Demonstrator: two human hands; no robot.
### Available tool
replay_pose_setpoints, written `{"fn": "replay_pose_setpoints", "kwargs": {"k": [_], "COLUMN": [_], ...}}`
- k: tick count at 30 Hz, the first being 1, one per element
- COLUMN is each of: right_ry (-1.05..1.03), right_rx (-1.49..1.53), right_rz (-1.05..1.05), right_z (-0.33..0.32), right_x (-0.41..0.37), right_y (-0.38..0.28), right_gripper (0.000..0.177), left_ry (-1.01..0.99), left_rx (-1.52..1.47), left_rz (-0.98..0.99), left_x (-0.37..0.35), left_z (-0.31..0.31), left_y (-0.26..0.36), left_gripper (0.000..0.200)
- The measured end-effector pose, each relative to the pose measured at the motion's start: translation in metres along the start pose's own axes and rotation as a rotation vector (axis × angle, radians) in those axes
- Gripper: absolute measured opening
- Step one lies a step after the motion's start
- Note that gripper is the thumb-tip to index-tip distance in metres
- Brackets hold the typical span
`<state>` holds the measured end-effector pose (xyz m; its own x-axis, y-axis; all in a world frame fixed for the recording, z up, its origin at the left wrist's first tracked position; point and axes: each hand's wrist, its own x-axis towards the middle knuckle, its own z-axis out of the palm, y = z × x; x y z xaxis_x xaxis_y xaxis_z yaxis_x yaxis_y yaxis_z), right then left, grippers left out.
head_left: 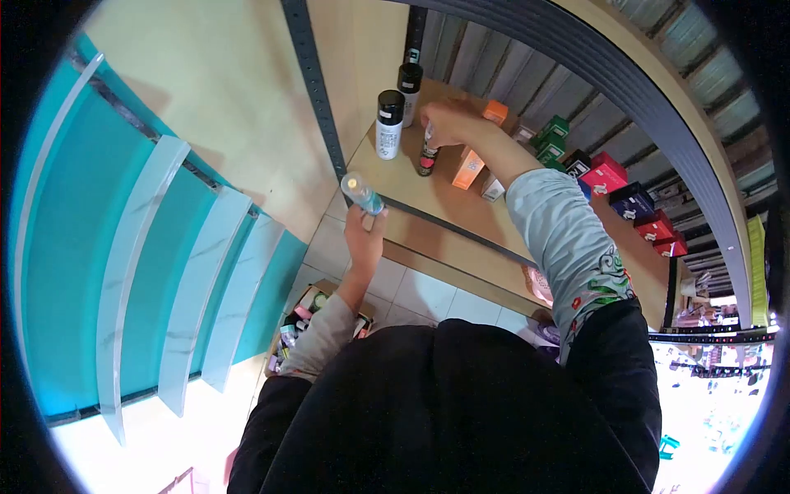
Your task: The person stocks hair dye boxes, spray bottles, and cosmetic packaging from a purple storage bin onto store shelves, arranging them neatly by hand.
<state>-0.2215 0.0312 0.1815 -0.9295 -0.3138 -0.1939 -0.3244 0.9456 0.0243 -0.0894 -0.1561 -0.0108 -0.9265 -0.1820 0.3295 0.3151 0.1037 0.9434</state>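
Observation:
My left hand (364,239) is closed round a small bottle with a clear cap (360,193), held up in front of the shelf's edge. Over the wooden shelf (502,216), my right hand (451,123) grips the top of a slim dark bottle with a red and pink label (428,156), which is upright at the shelf surface. Just left of it stand a white spray can with a black cap (389,128) and a similar black-capped can (409,86) behind. Orange boxes (467,170) are close on the right, partly behind my forearm.
Further right on the shelf are green boxes (553,136), red boxes (607,173) and a dark blue box (632,202). A carton of assorted bottles (298,317) sits on the tiled floor (424,290). Teal shelving (140,272) rises at left; a metal post (317,90) borders the shelf.

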Motion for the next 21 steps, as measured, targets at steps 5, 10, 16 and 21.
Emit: {"fn": "replay_pose_setpoints", "kwargs": {"k": [5, 10, 16, 21], "right_ry": [-0.049, -0.044, 0.323, 0.112], "right_rx": [-0.007, 0.013, 0.313, 0.674], "right_rz": [-0.001, -0.045, -0.07, -0.502], "right_z": [-0.005, -0.005, -0.023, -0.057], "right_x": [-0.001, -0.006, -0.015, -0.068], "right_y": [-0.001, 0.001, -0.012, -0.044], "right_gripper": [0.044, 0.046, 0.051, 0.053], "left_ry": [-0.004, -0.016, -0.081, -0.233], "left_rx": [0.032, 0.05, 0.124, 0.172], "left_rz": [-0.056, -0.074, -0.009, 0.138], "left_x": [-0.03, -0.039, -0.026, 0.015], "left_z": [-0.032, -0.037, -0.034, -0.017], "left_y": [-0.003, 0.009, 0.027, 0.067], "left_gripper": [0.026, 0.027, 0.032, 0.045]}}
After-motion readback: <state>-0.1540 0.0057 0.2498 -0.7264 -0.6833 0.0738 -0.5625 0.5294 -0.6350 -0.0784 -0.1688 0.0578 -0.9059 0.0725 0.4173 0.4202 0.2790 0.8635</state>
